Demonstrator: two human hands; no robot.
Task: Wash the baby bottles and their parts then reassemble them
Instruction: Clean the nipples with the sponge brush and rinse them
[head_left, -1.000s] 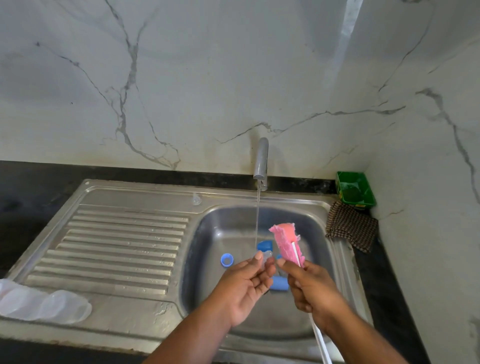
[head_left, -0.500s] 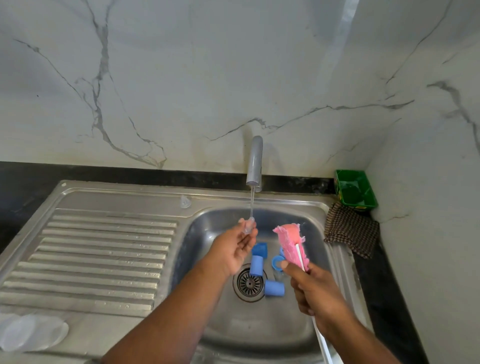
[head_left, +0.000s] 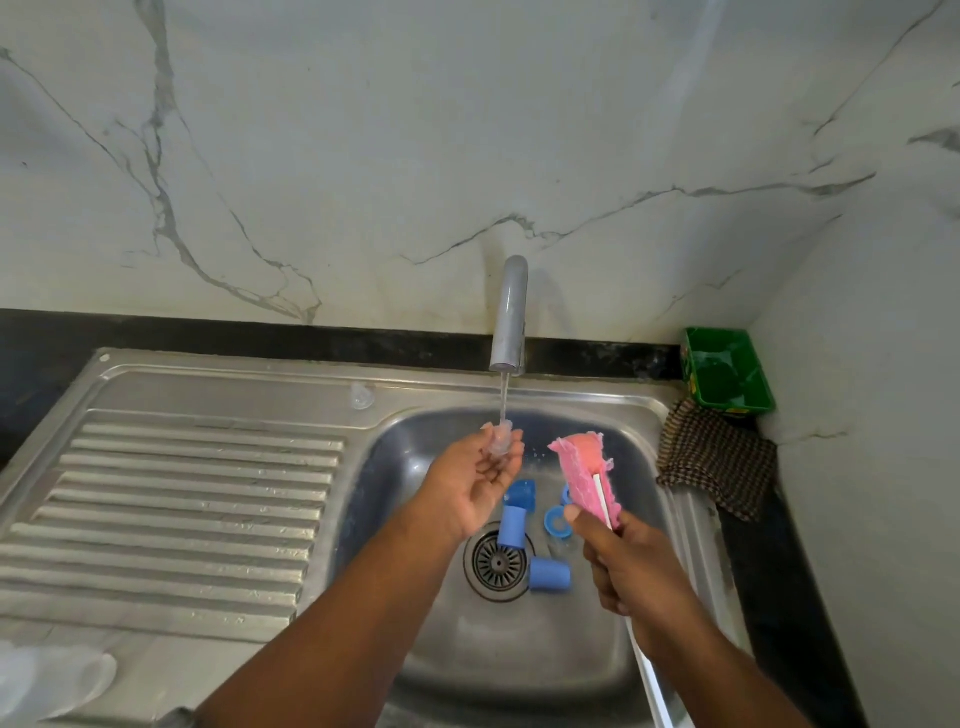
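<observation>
My left hand (head_left: 475, 480) holds a small clear teat (head_left: 500, 439) in its fingertips, right under the water running from the tap (head_left: 510, 317). My right hand (head_left: 631, 566) grips the white handle of a pink sponge brush (head_left: 587, 475), held upright over the right side of the basin. Several blue bottle parts lie on the basin floor: two caps (head_left: 512, 526) (head_left: 549, 574) by the drain, another blue piece (head_left: 521, 492) and a ring (head_left: 557, 519). A clear teat (head_left: 362, 396) sits on the sink rim behind the drainboard.
The steel sink (head_left: 519, 670) has a ribbed drainboard (head_left: 182, 509) on its left. Clear bottles (head_left: 52, 680) lie at the drainboard's near left corner. A green tub (head_left: 727, 374) and a checked cloth (head_left: 719, 460) sit in the right corner by the marble wall.
My left hand has moved away from the brush and up under the running water with the teat. The right hand with the brush has stayed nearly still. The view has shifted slightly.
</observation>
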